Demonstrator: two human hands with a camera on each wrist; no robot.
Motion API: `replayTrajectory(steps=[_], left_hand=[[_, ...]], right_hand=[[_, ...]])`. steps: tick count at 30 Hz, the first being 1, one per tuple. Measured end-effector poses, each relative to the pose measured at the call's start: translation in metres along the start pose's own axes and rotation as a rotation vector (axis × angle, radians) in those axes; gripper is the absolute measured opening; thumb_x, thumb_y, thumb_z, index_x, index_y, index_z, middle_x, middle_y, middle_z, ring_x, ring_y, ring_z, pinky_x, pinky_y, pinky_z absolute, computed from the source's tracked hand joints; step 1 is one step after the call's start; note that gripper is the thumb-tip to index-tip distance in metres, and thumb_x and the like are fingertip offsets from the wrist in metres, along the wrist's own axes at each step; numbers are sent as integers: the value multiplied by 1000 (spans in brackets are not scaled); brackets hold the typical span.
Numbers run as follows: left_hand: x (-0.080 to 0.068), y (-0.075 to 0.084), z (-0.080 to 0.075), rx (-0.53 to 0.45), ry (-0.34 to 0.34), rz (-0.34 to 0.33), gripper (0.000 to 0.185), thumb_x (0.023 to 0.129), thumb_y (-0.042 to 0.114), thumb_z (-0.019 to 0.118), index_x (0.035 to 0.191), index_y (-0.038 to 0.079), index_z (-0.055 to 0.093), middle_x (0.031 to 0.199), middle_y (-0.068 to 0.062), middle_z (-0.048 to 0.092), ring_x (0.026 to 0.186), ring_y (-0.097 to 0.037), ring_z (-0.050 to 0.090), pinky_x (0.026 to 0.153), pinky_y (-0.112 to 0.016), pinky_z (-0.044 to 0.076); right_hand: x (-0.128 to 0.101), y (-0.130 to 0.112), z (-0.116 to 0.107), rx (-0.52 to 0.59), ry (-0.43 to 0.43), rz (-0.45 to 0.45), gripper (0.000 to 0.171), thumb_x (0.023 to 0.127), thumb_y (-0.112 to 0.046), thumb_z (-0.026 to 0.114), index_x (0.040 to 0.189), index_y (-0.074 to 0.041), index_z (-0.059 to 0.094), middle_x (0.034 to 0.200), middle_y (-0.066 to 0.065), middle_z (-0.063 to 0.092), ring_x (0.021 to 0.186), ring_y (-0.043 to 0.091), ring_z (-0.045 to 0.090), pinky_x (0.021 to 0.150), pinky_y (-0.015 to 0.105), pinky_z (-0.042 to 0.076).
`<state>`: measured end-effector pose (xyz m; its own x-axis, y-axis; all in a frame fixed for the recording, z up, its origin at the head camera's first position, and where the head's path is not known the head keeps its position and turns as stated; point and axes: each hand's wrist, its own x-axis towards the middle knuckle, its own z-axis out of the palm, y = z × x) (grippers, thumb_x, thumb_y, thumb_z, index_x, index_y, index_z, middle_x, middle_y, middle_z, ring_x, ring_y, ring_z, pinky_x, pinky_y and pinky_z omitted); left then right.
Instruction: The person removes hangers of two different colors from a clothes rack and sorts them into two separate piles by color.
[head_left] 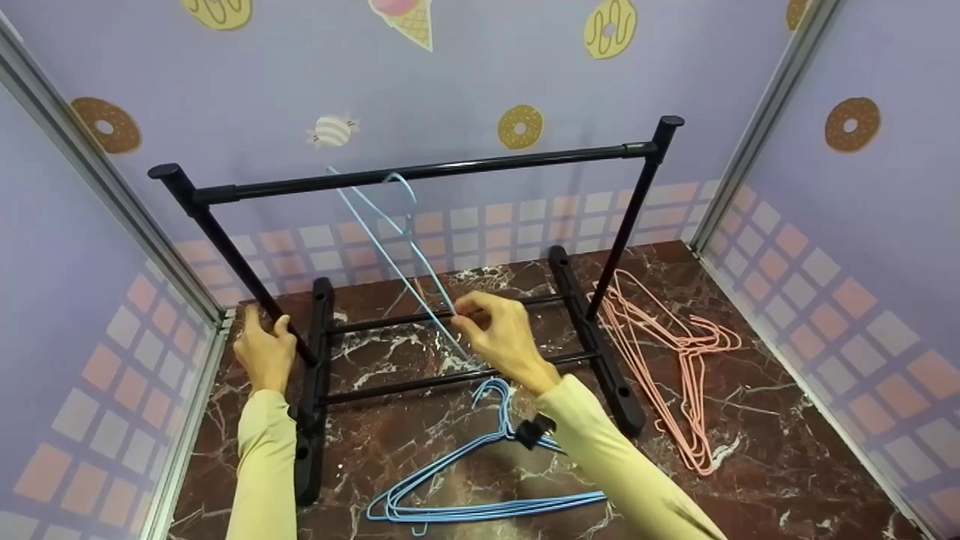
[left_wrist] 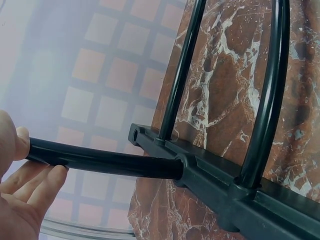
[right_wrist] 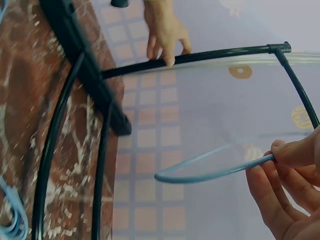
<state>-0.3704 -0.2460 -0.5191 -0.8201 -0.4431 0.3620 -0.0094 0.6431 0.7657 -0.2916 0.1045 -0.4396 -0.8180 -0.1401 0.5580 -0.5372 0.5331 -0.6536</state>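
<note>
right hand (head_left: 504, 330) pinches blue hanger (head_left: 390, 247), hooked on rail (head_left: 420, 174) | probably light, springy | left hand (head_left: 264, 349) grips post (head_left: 225, 251)

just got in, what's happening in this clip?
A person is working at a small black metal clothes rack on a red marble tabletop. The left hand grips the rack's left upright, steadying it. The right hand pinches a light blue wire hanger whose hook sits over the top rail. More blue wire hangers lie in a pile near the front edge, and a pile of pink wire hangers lies to the right of the rack.
</note>
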Motion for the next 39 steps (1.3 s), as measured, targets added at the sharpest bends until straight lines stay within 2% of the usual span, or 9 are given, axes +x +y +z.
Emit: replayTrajectory(steps=[4, 9, 16, 20, 24, 28, 32, 36, 39], left_hand=[[-1, -2, -1, 0, -2, -6, 37, 96, 17, 65, 127, -1, 54, 122, -34, 64, 113, -63, 51, 106, -63, 35], [-1, -4, -1, -2, 0, -15, 37, 96, 16, 65, 127, 1, 55, 122, -34, 65, 113, -63, 51, 105, -62, 35], [0, -1, -2, 3, 15, -19, 34, 96, 17, 65, 124, 1, 55, 119, -34, 65, 111, -64, 52, 103, -63, 37], [0, 1, -1, 10, 7, -11, 35, 96, 17, 65, 126, 1, 55, 117, -34, 66, 110, -63, 54, 101, -64, 39], [1, 3, -1, 20, -10, -9, 38, 97, 18, 64, 129, 0, 53, 120, -36, 64, 112, -63, 53, 100, -65, 39], [2, 4, -1, 23, -19, -4, 38, 97, 18, 63, 128, -2, 52, 120, -37, 63, 113, -64, 51, 101, -65, 38], [2, 4, -1, 15, -33, -9, 39, 98, 18, 62, 129, -2, 52, 123, -36, 62, 114, -65, 49, 105, -64, 34], [1, 1, -1, 19, -19, 1, 39, 97, 17, 63, 129, -3, 52, 121, -37, 63, 113, -64, 51, 102, -64, 37], [1, 0, -1, 24, -2, 12, 38, 96, 16, 64, 128, -3, 53, 118, -38, 63, 111, -64, 53, 100, -65, 39]], right_hand=[[-15, 15, -12, -36, 40, -1, 10, 84, -5, 78, 94, -6, 75, 89, 8, 78, 73, 20, 75, 69, 30, 59], [-35, 39, -30, -93, 81, 3, 9, 85, -4, 77, 93, -6, 75, 88, 8, 78, 75, 22, 75, 70, 37, 60], [-67, 79, -55, -250, 65, 47, 10, 82, -4, 76, 90, -10, 74, 84, 5, 77, 75, 22, 74, 74, 47, 56], [-87, 98, -72, -318, -24, 71, 11, 81, -1, 74, 86, -11, 74, 82, 7, 77, 72, 25, 72, 70, 47, 56], [-109, 111, -87, -343, -176, 100, 16, 79, 5, 72, 85, -9, 73, 80, 8, 75, 65, 21, 68, 61, 36, 56], [-131, 120, -97, -298, -360, 128, 25, 73, 13, 65, 84, -8, 72, 76, 6, 73, 61, 15, 64, 56, 25, 53], [-149, 125, -98, -240, -496, 147, 29, 69, 14, 60, 83, -8, 73, 74, 5, 73, 62, 10, 63, 58, 24, 52], [-163, 128, -94, -219, -562, 151, 20, 72, 8, 64, 79, -8, 72, 71, 2, 73, 61, 7, 63, 58, 26, 52], [-171, 130, -88, -242, -572, 134, 15, 73, 4, 67, 77, -9, 72, 67, 0, 72, 60, 5, 60, 55, 28, 48]])
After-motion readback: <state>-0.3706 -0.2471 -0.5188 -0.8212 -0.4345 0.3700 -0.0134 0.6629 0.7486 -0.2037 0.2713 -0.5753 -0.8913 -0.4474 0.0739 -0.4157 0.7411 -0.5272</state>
